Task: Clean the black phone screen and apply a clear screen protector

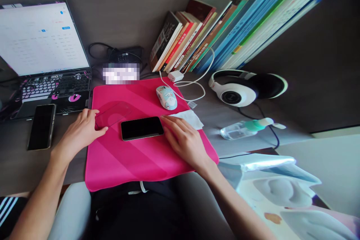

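Note:
A black-screened phone (142, 128) lies face up on the pink mat in front of me. My right hand (181, 137) rests palm down at its right end, fingers stretched out and fingertips against the phone's edge. Left of the phone, a thin clear rectangular sheet (114, 115), resembling a screen protector, is hard to see against the pink. My left hand (86, 129) has its thumb and forefinger apart at the sheet's two left corners, gripping it across that end. Whether the sheet touches the mat I cannot tell.
Around the pink mat (118, 168) are a laptop (56, 90), another phone (42, 126), a mouse (167, 98), a white wipe (188, 119), and a charger (176, 76) with its cable. Headphones (237, 92), a spray bottle (242, 129) and leaning books (197, 26) stand right.

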Motion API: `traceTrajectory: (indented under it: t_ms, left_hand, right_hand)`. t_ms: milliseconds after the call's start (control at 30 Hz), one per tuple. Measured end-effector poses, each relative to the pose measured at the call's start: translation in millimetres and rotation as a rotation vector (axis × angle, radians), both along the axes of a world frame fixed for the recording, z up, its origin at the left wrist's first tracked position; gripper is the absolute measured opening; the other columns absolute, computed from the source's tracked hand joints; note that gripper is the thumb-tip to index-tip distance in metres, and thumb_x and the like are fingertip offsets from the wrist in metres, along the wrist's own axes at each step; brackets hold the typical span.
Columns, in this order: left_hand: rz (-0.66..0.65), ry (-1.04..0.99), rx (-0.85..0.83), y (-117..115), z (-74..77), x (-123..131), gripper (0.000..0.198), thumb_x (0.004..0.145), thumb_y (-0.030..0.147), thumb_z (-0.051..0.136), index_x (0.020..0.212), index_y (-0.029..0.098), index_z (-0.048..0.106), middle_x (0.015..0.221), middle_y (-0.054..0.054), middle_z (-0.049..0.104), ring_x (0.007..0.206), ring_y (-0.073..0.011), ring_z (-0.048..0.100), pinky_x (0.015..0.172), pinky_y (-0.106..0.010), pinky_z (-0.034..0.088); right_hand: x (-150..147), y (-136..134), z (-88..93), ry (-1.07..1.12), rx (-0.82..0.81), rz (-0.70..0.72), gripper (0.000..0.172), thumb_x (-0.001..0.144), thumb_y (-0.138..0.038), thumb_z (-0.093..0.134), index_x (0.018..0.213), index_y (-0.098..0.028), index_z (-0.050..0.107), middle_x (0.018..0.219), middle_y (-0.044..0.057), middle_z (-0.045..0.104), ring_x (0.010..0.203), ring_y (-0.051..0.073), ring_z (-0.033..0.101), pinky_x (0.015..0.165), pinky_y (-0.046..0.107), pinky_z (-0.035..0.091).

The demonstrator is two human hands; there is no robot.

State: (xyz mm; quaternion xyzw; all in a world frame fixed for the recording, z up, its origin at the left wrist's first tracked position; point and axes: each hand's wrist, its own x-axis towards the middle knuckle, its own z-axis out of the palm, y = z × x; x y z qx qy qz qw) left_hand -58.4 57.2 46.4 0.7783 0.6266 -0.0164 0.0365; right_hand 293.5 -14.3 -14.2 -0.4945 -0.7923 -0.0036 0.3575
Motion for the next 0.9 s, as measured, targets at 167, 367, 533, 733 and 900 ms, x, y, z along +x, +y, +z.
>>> traceTrajectory:
  t_ms: [167, 367, 533, 733, 900]
  left_hand:
    - [-0.109, 0.242, -0.083, -0.6, 23.3, 20.1, 0.051, 0.098, 0.042, 0.055, 0.138, 0.011, 0.063, 0.131, -0.019, 0.063, 0.103, -0.0347, 0.075, 0.085, -0.043, 0.058]
    - [-0.274, 0.427, 0.108, -0.1, 16.4, 32.5, 0.034, 0.092, 0.026, 0.052, 0.11, 0.006, 0.073, 0.108, -0.023, 0.069, 0.091, -0.0366, 0.074, 0.078, -0.044, 0.057]
    - [-0.284, 0.357, 0.22, 7.3, 6.1, 22.8, 0.034, 0.093, 0.022, 0.044, 0.105, 0.009, 0.073, 0.1, -0.021, 0.073, 0.089, -0.0363, 0.075, 0.078, -0.045, 0.055]
    - [-0.132, 0.013, 0.312, 7.2, 12.0, 7.0, 0.027, 0.103, 0.027, 0.042, 0.113, 0.022, 0.066, 0.107, -0.008, 0.077, 0.081, -0.0222, 0.072, 0.067, -0.032, 0.045]
    - [-0.138, -0.584, 0.107, -23.8, 29.8, 26.1, 0.025, 0.104, 0.027, 0.042, 0.093, 0.022, 0.064, 0.081, 0.001, 0.069, 0.063, -0.0128, 0.058, 0.064, -0.026, 0.043]
  right_hand:
    - [-1.6, 1.9, -3.6, 0.029, 0.03, 0.009, 0.043, 0.109, -0.017, 0.05, 0.151, -0.022, 0.058, 0.136, 0.014, 0.076, 0.123, 0.03, 0.073, 0.104, 0.05, 0.06]
    - [-1.7, 3.5, -3.7, 0.031, 0.033, 0.028, 0.042, 0.109, -0.018, 0.05, 0.15, -0.021, 0.059, 0.135, 0.015, 0.076, 0.122, 0.03, 0.073, 0.105, 0.05, 0.061]
    - [-2.2, 3.2, -5.1, 0.037, 0.007, 0.028, 0.044, 0.11, -0.019, 0.05, 0.153, -0.022, 0.057, 0.138, 0.015, 0.075, 0.125, 0.03, 0.072, 0.106, 0.052, 0.061]
    - [-1.3, 4.2, -5.9, 0.069, 0.006, 0.056, 0.049, 0.109, -0.018, 0.049, 0.157, -0.024, 0.054, 0.141, 0.015, 0.074, 0.126, 0.03, 0.072, 0.107, 0.052, 0.06]
    - [-0.2, -0.6, 2.9, 0.117, -0.064, 0.169, 0.078, 0.108, -0.032, 0.06, 0.174, -0.031, 0.019, 0.163, 0.017, 0.056, 0.144, 0.033, 0.06, 0.116, 0.056, 0.055]
